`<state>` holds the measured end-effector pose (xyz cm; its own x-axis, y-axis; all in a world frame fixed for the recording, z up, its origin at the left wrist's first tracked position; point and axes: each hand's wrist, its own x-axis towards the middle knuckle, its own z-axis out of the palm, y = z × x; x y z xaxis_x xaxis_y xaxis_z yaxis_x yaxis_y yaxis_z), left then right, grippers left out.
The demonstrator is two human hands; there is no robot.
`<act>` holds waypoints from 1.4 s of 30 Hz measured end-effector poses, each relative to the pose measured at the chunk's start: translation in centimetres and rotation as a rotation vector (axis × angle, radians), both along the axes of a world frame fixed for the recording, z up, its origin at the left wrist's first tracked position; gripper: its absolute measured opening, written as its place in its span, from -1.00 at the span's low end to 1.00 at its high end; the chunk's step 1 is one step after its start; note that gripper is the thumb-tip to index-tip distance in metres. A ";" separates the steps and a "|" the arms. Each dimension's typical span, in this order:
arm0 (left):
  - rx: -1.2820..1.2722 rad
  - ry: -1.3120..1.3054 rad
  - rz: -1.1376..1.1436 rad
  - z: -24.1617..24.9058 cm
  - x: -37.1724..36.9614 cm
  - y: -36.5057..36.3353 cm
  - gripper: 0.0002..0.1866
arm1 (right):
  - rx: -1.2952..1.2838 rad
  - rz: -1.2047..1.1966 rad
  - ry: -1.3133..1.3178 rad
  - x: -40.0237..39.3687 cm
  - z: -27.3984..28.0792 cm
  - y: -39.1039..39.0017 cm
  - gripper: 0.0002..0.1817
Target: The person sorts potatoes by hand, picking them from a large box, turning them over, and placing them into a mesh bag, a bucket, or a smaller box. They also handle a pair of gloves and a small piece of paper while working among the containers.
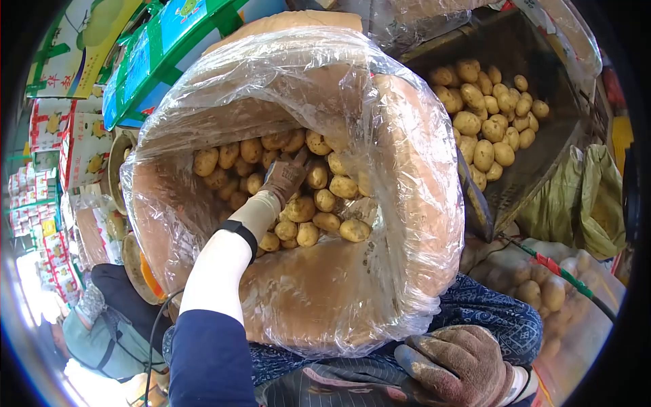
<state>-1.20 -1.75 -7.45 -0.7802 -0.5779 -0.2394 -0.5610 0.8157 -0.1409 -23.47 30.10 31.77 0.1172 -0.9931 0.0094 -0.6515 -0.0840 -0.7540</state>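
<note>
My left hand (285, 178), in a brown work glove, reaches down into a cardboard box (305, 285) lined with clear plastic film (413, 203). Its fingers are stretched out over the potatoes (300, 209) and touch them; no potato is clearly gripped. Several yellow potatoes, some with soil on them, cover part of the box's bottom. My right hand (461, 363), also in a dirty brown glove, lies on my lap near the box's front edge. Its fingers are stretched out, with the thumb apart, and it holds nothing.
At the upper right stands a dark metal trough (536, 190) with more potatoes (491, 122). A green sack (576, 197) and a clear bag of potatoes (542, 292) lie at the right. Green-taped cartons (169, 54) stand upper left. Another person (112, 332) is at the lower left.
</note>
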 end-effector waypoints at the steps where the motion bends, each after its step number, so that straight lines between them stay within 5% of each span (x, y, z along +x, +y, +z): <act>1: -0.004 -0.003 -0.003 -0.3 0.0 -0.2 -0.56 | -0.004 -0.002 -0.005 0.0 -0.1 0.1 -0.45; 10: 0.044 0.089 -0.078 -0.1 -1.1 -0.8 -0.63 | -0.068 -0.026 -0.068 0.4 -0.2 0.6 -0.49; 13: 0.208 0.133 0.224 2.8 -2.4 0.1 -0.62 | -0.078 -0.014 -0.065 0.5 -0.1 0.9 -0.49; 15: 0.134 -0.136 -0.023 3.5 -2.8 -0.3 -0.56 | -0.077 -0.003 -0.053 0.5 0.0 1.1 -0.49; 18: 0.139 -0.068 -0.154 0.7 -0.8 -2.0 -0.51 | -0.071 -0.009 -0.042 0.6 0.2 1.2 -0.48; 21: 0.124 -0.219 -0.355 9.6 -2.6 -0.4 -0.52 | -0.064 -0.018 -0.053 0.6 0.1 1.1 -0.48; 27: 0.051 -0.152 -0.233 5.8 -1.5 0.4 -0.53 | -0.050 -0.015 -0.049 0.9 0.1 0.8 -0.49; 31: 0.085 -0.250 -0.174 9.0 -2.4 0.9 -0.51 | -0.065 -0.002 -0.032 1.0 -0.1 1.0 -0.50; 37: 0.354 0.164 -0.069 21.1 1.2 1.9 -0.47 | -0.061 0.059 -0.008 1.2 -0.1 0.9 -0.48; 39: 0.562 0.366 0.182 25.4 3.5 1.7 -0.29 | -0.076 0.134 0.042 1.3 -0.6 0.5 -0.46; 42: 1.056 0.765 0.456 30.2 8.6 0.8 -0.30 | -0.109 0.136 0.101 2.1 -0.8 0.1 -0.46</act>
